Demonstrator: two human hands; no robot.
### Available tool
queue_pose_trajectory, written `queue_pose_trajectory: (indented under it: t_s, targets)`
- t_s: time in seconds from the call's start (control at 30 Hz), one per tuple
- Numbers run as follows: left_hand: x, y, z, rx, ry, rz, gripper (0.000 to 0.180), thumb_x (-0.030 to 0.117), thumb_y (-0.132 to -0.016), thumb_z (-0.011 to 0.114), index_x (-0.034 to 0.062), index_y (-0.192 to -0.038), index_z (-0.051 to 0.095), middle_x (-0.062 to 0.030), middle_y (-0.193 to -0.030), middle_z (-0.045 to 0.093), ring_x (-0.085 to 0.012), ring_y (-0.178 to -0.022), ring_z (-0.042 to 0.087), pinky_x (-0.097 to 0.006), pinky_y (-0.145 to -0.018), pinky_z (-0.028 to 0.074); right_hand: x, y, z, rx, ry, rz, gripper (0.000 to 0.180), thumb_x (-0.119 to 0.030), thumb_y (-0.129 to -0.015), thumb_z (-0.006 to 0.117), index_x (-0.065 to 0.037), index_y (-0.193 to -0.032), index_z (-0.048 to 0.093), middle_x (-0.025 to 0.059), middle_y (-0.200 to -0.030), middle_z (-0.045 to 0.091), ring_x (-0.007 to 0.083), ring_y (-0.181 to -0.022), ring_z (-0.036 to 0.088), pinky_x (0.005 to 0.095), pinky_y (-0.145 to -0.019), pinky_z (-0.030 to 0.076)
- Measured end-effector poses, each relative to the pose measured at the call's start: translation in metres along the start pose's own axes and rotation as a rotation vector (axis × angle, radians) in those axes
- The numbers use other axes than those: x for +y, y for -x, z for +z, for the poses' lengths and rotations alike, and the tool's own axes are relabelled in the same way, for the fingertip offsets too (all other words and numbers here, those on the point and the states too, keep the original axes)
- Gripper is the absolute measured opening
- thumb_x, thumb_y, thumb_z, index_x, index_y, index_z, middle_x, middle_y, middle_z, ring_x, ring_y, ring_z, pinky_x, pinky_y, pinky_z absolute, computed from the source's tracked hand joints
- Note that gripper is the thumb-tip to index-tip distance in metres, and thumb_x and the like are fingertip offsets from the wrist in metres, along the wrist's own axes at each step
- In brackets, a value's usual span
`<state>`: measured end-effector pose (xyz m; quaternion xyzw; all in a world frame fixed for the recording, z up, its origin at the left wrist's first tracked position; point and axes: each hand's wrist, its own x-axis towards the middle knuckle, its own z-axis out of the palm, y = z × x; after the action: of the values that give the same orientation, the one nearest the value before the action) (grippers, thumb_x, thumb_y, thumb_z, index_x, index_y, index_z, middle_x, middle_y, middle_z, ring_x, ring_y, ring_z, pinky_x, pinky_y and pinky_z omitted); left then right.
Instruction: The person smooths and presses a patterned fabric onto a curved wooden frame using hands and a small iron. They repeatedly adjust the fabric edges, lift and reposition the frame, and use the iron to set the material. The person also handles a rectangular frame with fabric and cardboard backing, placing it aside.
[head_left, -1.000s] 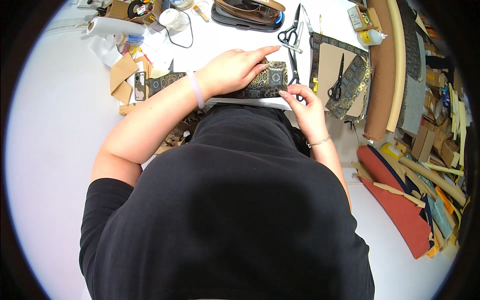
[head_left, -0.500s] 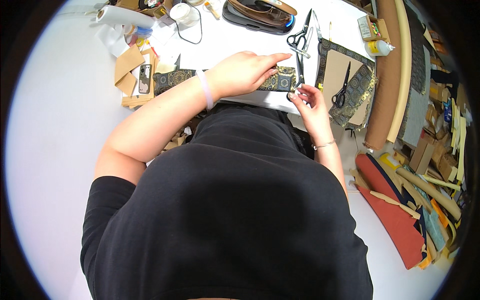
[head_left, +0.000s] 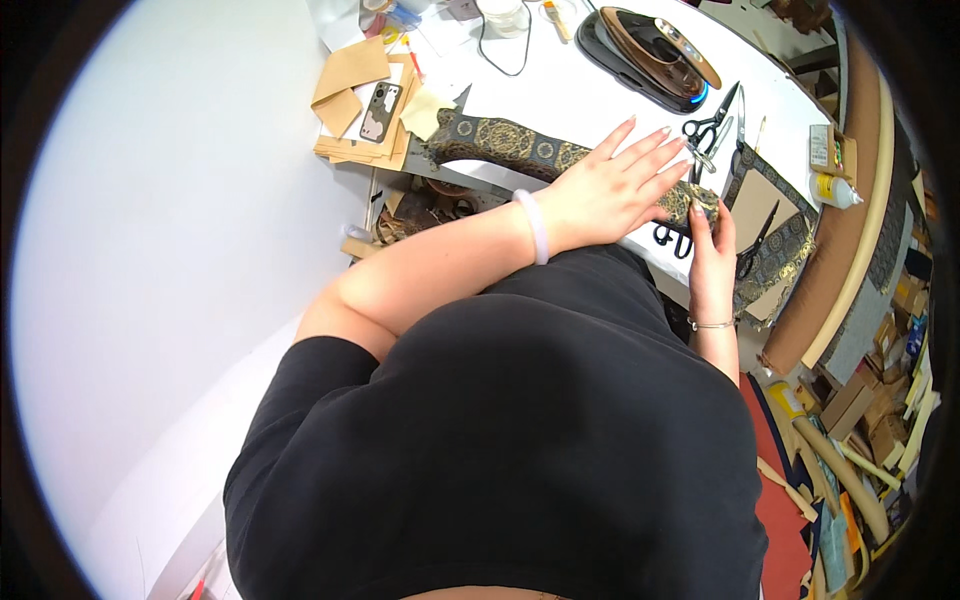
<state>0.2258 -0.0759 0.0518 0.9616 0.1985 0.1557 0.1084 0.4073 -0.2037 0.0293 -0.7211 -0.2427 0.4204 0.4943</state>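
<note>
A long strip of black fabric with gold and grey medallions [head_left: 510,140] runs along the near edge of the white table. My left hand [head_left: 612,195] lies over it, palm down and fingers spread. At the strip's right end, my right hand [head_left: 712,255] has thumb and fingers closed on the fabric's edge. Black scissor handles [head_left: 672,238] stick out below the strip. Another pair of black scissors [head_left: 708,132] lies just beyond my left fingertips. To the right, more scissors [head_left: 757,240] rest on a tan panel [head_left: 765,205] bordered with the same patterned fabric.
A brown iron [head_left: 655,55] sits on its dark base at the back. Brown paper envelopes [head_left: 350,75] and a phone [head_left: 380,112] lie at the left. A white bottle [head_left: 835,190], a small box [head_left: 832,150] and a long brown roll [head_left: 850,240] line the right side.
The view has shifted, so the table sits further right. My left hand has spread its fingers flat over the strip. My right thumb and fingers have closed on the strip's right end.
</note>
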Motion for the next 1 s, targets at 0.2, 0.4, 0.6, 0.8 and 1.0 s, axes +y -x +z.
queue_pose_trajectory:
  t_s: [0.2,0.4,0.6,0.8,1.0]
  targets:
    - [-0.046,0.098,-0.025,-0.067,-0.142,-0.292,0.078,0.055,-0.102,0.059,0.0054,-0.160,0.041,-0.0160,-0.168,0.037,-0.0326,-0.158,0.031,-0.064,-0.127,0.014,-0.003,0.002,0.001,0.033,0.112,0.064,0.066,-0.034,-0.107,0.067,0.009,-0.151,0.045,0.0134,-0.130,0.066,0.0155,-0.116,0.061,0.0281,-0.101,0.049]
    - [-0.105,0.179,-0.036,0.651,0.810,-1.183,0.071,0.031,-0.102,0.073,-0.0058,-0.154,0.041,-0.0227,-0.151,0.053,-0.0308,-0.143,0.048,-0.041,-0.122,0.034,-0.002,0.005,0.007,0.112,0.078,0.087,0.063,-0.035,-0.106,0.068,0.007,-0.149,0.050,0.0104,-0.126,0.067,0.0126,-0.110,0.059,0.0252,-0.097,0.048]
    - [-0.111,0.193,-0.035,0.378,1.294,-1.163,0.035,0.015,-0.099,0.077,-0.0038,-0.125,0.066,-0.0045,-0.115,0.073,-0.0089,-0.101,0.066,-0.024,-0.092,0.052,-0.001,0.007,0.007,0.124,0.105,0.099,0.063,-0.039,-0.106,0.068,0.005,-0.148,0.052,0.0073,-0.120,0.066,0.0119,-0.106,0.058,0.0247,-0.095,0.046]
    - [-0.122,0.204,-0.034,0.194,1.343,-1.195,0.020,0.014,-0.097,0.078,-0.0012,-0.109,0.074,-0.0002,-0.100,0.075,-0.0050,-0.088,0.064,-0.022,-0.081,0.051,-0.001,0.005,0.009,0.127,0.023,0.118,0.060,-0.037,-0.105,0.069,0.005,-0.146,0.054,0.0080,-0.122,0.067,0.0123,-0.109,0.059,0.0259,-0.097,0.047]
    - [-0.132,0.202,-0.052,-0.065,0.810,-1.130,0.079,0.013,-0.095,0.078,-0.0067,-0.158,0.036,-0.0207,-0.159,0.046,-0.0214,-0.127,0.060,-0.036,-0.109,0.049,-0.004,0.006,0.012,0.150,-0.040,0.135,0.053,-0.034,-0.105,0.069,0.004,-0.141,0.058,0.0056,-0.118,0.070,0.0098,-0.105,0.060,0.0242,-0.093,0.049]
